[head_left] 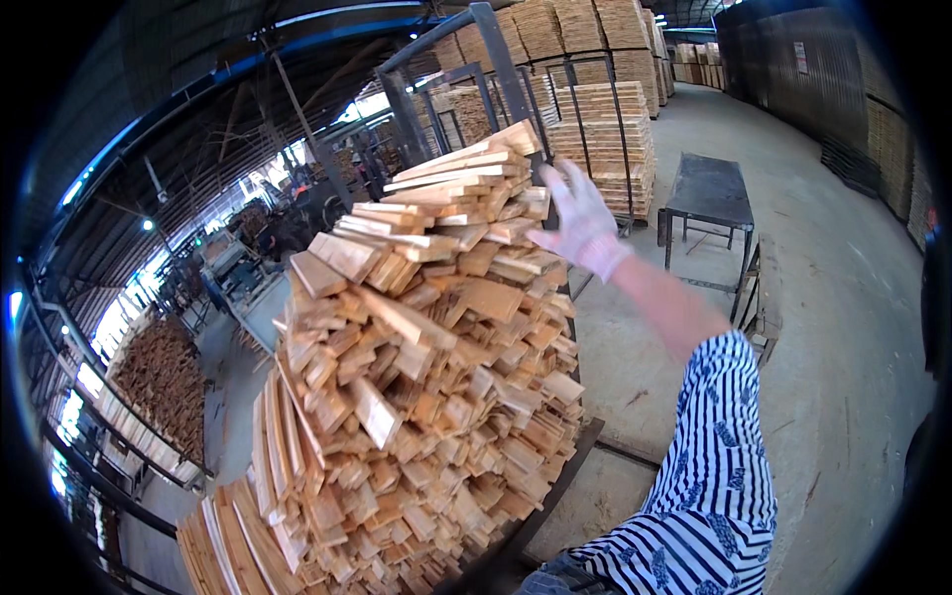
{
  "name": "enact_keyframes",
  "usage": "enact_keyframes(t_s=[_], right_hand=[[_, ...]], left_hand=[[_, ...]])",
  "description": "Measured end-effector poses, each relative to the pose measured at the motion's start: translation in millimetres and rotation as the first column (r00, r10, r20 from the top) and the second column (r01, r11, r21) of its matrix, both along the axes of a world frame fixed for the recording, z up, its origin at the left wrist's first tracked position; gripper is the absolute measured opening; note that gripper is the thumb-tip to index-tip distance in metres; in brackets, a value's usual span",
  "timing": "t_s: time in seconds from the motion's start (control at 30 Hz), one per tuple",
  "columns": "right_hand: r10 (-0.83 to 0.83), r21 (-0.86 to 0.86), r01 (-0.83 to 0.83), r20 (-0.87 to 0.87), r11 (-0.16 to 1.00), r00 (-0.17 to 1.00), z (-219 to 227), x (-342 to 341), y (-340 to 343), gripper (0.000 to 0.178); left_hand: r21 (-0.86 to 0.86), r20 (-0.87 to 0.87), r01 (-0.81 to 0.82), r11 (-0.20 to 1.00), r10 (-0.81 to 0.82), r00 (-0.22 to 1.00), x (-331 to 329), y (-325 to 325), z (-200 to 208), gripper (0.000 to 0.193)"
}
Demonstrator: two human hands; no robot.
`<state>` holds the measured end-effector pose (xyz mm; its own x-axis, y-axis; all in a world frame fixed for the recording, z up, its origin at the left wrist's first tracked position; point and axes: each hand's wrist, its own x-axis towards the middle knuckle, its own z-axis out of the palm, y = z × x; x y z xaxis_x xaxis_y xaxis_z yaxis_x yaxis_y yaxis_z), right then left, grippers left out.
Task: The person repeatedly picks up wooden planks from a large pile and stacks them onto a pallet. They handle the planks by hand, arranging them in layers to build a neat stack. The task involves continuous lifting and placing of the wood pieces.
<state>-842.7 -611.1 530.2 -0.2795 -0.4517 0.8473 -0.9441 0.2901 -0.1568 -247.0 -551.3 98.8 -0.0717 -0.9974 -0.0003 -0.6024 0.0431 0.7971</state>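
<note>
Boards (426, 397) lie unevenly heaped; at their one o'clock, the right hand (577, 218), fingers splayed, seems empty; left hand unseen. A nudge could topple top pieces.

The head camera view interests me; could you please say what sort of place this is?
Probably a sawmill or timber warehouse, judging by the pile of wooden slats, the stacked boards behind it and the wood heap at left.
</note>
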Motion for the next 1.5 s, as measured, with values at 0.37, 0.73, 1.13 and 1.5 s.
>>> enact_keyframes(t_s=[0.37,0.73,1.13,1.5], right_hand=[[-0.090,0.908,0.094,-0.063,0.408,0.994,178,-34,-143,0.127],[0.045,0.811,0.257,-0.328,0.525,0.943,161,-24,-139,0.084],[-0.022,0.840,0.119,-0.127,0.529,0.992,163,-8,-145,0.078],[-0.131,0.674,0.102,-0.007,0.732,0.991,153,22,44,0.060]], left_hand=[[0.021,0.044,0.035,0.999,-0.036,0.998,-21,-22,-26,0.045],[0.285,-0.285,-0.056,0.957,0.140,0.948,-58,-26,-28,0.045],[0.252,-0.416,-0.094,0.963,0.196,0.888,-106,21,-68,0.048],[0.305,-0.287,0.572,0.761,-0.499,0.817,-158,-43,114,0.058]])
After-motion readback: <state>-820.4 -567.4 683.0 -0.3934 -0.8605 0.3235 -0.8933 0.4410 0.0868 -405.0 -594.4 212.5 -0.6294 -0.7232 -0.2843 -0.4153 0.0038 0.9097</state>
